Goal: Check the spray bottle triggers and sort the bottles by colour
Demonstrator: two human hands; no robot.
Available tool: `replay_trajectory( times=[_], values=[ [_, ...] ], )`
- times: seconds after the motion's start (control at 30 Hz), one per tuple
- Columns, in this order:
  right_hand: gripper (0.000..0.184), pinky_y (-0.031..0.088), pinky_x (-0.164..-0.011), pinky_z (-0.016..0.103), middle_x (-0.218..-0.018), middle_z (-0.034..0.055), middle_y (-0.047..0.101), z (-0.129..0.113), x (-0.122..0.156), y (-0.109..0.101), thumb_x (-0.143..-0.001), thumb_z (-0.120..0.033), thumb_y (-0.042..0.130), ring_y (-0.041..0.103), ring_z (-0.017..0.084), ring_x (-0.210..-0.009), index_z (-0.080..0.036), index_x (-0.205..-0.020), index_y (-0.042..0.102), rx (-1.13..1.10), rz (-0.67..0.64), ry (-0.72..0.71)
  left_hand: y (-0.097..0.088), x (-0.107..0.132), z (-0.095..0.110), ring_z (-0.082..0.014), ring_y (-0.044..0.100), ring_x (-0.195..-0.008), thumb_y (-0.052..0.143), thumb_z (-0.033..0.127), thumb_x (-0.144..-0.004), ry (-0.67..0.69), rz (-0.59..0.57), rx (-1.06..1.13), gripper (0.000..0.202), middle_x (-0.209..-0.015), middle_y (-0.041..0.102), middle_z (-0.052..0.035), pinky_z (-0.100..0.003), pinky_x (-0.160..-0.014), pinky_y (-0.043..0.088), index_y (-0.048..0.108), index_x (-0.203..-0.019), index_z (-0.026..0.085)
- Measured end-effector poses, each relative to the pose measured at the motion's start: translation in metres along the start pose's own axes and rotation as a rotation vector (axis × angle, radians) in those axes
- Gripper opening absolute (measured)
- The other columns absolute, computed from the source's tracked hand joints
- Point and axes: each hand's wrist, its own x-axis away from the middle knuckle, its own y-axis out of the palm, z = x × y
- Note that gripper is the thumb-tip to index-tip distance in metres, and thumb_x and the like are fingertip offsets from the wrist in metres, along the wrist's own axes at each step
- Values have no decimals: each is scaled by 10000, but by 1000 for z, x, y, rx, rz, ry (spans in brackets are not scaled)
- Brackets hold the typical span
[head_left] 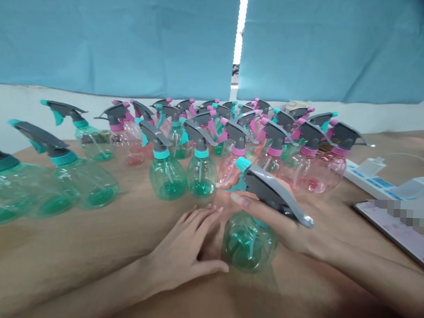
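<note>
My right hand (282,222) is wrapped round the neck of a green spray bottle (247,248) with a teal collar and nozzle and a grey trigger head. This bottle stands near the front of the table, its nozzle pointing away to the left. To its left, my left hand (184,248) lies low over the table, fingers stretched and thumb apart, holding nothing. Just beyond my hands stand two more green spray bottles (168,176), side by side. Pink spray bottles (234,166) are behind and to the right of them.
Several more green and pink spray bottles fill the back of the table (132,249). At the left stands a group of green bottles (86,182). On the right lie a white power strip (367,178) with plugs and a phone (390,225). Blue curtains (115,39) hang behind.
</note>
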Motion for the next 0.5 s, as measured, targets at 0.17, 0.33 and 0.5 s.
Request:
replay_trajectory(
  times=[0.17,0.33,0.5],
  values=[
    [164,392,-441,256,-565,-50,542,9,-5,-3,-905,-424,546,472,117,-450,-307,-963,646,-23,-51,-6,-1,9,-15,-318,369,-1337,590,534,-892,-31,-12,-124,726,-1474,393,-147,-488,-1074,310,300,-1460,189],
    [210,382,-485,268,-617,-47,554,30,-2,-6,-898,-466,549,485,125,-514,-273,-870,627,44,5,41,1,10,-13,-306,351,-1358,548,465,-930,-36,-17,-159,638,-1493,381,-134,-477,-1088,312,340,-1452,163],
    [335,321,-489,274,-572,-43,447,32,-4,-10,-886,-530,528,417,123,-526,-241,-715,542,98,-10,41,0,9,-13,-299,367,-1353,512,428,-956,-62,-36,-169,607,-1497,383,-123,-486,-1082,332,317,-1468,167]
  ],
)
